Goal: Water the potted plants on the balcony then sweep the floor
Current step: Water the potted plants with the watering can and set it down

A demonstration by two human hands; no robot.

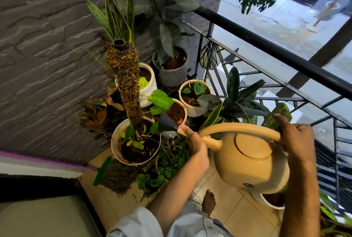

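Observation:
A tan watering can (251,162) hangs in front of me above the tiled floor. My right hand (294,141) grips the rear of its arched handle. My left hand (196,147) holds the spout just behind the black sprinkler head (167,123). The head points left, over the rim of a white pot (115,141) with a tall moss pole (127,88) and small green leaves. Just behind the head sits a cream pot (183,110) with brown soil. Two more cream pots (194,112) and a grey textured pot (173,76) stand behind.
A grey stone wall (47,56) closes the left side. A black metal railing (276,54) runs along the right, with leafy plants (238,96) against it. Low green plants (171,162) and a brush-like dark clump (118,177) lie on the tiles. My bare foot (209,200) stands below the can.

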